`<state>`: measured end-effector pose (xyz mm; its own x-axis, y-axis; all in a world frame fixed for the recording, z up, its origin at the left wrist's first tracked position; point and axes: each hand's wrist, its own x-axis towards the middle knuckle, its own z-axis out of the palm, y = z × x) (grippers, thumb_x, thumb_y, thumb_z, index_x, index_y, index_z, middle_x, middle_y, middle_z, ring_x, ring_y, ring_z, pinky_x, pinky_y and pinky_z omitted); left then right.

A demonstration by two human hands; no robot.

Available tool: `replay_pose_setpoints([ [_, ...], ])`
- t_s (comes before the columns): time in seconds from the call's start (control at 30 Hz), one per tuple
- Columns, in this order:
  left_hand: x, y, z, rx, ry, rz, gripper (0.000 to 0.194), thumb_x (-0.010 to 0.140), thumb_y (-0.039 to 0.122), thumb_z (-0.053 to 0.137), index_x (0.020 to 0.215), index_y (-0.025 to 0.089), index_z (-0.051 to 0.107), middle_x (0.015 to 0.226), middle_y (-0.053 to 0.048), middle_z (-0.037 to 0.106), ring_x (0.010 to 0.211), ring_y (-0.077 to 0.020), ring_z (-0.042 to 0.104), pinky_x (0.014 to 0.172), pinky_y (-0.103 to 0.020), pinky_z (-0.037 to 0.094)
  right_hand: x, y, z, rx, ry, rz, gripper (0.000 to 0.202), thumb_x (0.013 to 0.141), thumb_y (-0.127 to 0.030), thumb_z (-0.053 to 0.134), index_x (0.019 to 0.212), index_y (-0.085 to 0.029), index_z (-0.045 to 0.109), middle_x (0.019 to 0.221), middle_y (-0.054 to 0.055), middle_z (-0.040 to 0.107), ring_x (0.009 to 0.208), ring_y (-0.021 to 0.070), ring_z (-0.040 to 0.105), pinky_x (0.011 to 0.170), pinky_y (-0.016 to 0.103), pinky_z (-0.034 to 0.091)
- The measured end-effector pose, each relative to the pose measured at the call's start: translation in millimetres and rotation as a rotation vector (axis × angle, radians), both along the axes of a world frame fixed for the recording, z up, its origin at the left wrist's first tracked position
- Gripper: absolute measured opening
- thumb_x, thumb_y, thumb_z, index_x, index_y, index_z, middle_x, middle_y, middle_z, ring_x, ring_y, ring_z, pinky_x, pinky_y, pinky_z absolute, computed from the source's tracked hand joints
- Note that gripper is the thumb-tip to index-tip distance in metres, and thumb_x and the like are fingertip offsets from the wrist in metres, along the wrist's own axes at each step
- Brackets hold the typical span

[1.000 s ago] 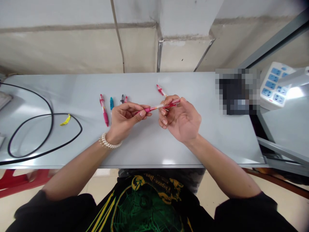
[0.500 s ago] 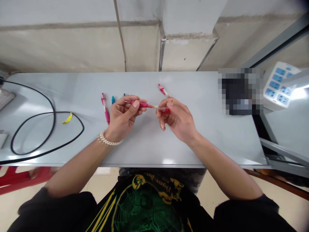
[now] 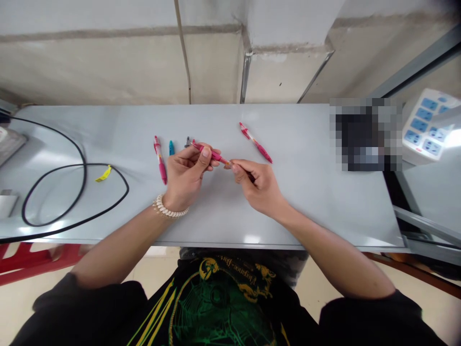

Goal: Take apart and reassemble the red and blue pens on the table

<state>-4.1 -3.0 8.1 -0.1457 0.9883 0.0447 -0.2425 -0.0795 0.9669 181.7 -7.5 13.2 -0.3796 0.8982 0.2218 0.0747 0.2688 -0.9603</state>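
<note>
Grey tabletop (image 3: 306,202) against a bare concrete wall; black cable (image 3: 72,192) looped at left, white power strip (image 3: 428,127) at far right. Above table centre, the left hand (image 3: 183,175) pinches a pink pen barrel (image 3: 212,154) between thumb and fingers. The right hand (image 3: 261,185) is closed narrow on the barrel's lower-right end; what it grips there is hidden. Barrel's long axis runs diagonally, far-left end higher, near-right end toward the right hand, held clear of the table. On the table: a pink pen (image 3: 160,160), a teal pen part (image 3: 171,147) and a dark piece (image 3: 187,141) just beyond the left hand, a red pen (image 3: 255,142) lying apart on the right. Risk, judged: a small part slipping from the fingertips could roll off the table's near edge; off-axis force could jam the joint.
</note>
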Motion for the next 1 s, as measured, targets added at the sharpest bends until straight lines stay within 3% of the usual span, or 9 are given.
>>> replay_pose_setpoints([
  [0.1, 1.8, -0.7, -0.8, -0.033, 0.001, 0.052, 0.034, 0.08, 0.049, 0.094, 0.082, 0.017, 0.081, 0.082, -0.004, 0.079, 0.067, -0.0072, 0.071, 0.062, -0.013, 0.058, -0.2, -1.1, -5.5, 0.2, -0.149, -0.063, 0.038, 0.113, -0.039, 0.045, 0.083, -0.021, 0.059, 0.067, -0.003, 0.04, 0.061, 0.0123, 0.033, 0.061, 0.031, 0.031],
  [0.2, 3.2, 0.7, -0.1, -0.029, -0.046, 0.045, 0.032, 0.077, 0.047, 0.096, 0.08, 0.018, 0.082, 0.079, -0.002, 0.078, 0.065, -0.0051, 0.07, 0.062, -0.011, 0.058, -1.6, -1.6, -13.0, 0.316, -0.204, -0.14, 0.029, 0.112, -0.033, 0.047, 0.106, -0.019, 0.072, 0.072, 0.0, 0.053, 0.063, 0.0134, 0.042, 0.063, 0.032, 0.035],
  [0.33, 0.5, 6.1, 0.1, 0.014, -0.118, 0.051, 0.03, 0.075, 0.044, 0.098, 0.081, 0.019, 0.083, 0.083, -0.001, 0.079, 0.066, -0.0036, 0.07, 0.064, -0.009, 0.059, -0.9, -0.3, -14.6, 0.137, -0.024, -0.104, 0.03, 0.108, -0.037, 0.061, 0.123, -0.016, 0.075, 0.086, 0.003, 0.069, 0.069, 0.0118, 0.058, 0.067, 0.029, 0.049],
  [0.5, -9.3, 14.5, -1.6, 0.0, -0.2, 0.082, 0.025, 0.083, 0.04, 0.094, 0.08, 0.019, 0.081, 0.086, -0.001, 0.078, 0.066, -0.002, 0.068, 0.065, -0.005, 0.058, 6.3, 5.6, -7.3, -0.112, 0.377, 0.117, 0.035, 0.105, -0.046, 0.066, 0.128, -0.022, 0.076, 0.094, 0.002, 0.077, 0.074, 0.0115, 0.07, 0.069, 0.028, 0.061],
  [0.7, -10.5, 16.4, 1.0, -0.054, -0.23, 0.072, 0.019, 0.09, 0.033, 0.089, 0.08, 0.019, 0.08, 0.087, -0.001, 0.077, 0.064, -0.0008, 0.067, 0.064, -0.003, 0.057, 6.7, 8.5, -7.9, -0.132, 0.463, 0.154, 0.029, 0.099, -0.041, 0.077, 0.122, -0.024, 0.081, 0.089, 0.001, 0.078, 0.072, 0.0101, 0.07, 0.067, 0.026, 0.064],
  [1.0, -10.0, 17.2, 3.9, -0.139, -0.3, 0.031, 0.019, 0.093, 0.026, 0.085, 0.077, 0.017, 0.08, 0.084, -0.001, 0.076, 0.06, 0.001, 0.066, 0.058, 0.001, 0.053, 6.1, 6.7, -5.6, -0.134, 0.507, 0.18, 0.016, 0.098, -0.026, 0.078, 0.112, -0.022, 0.084, 0.082, -0.001, 0.077, 0.064, 0.0057, 0.067, 0.061, 0.018, 0.06],
])
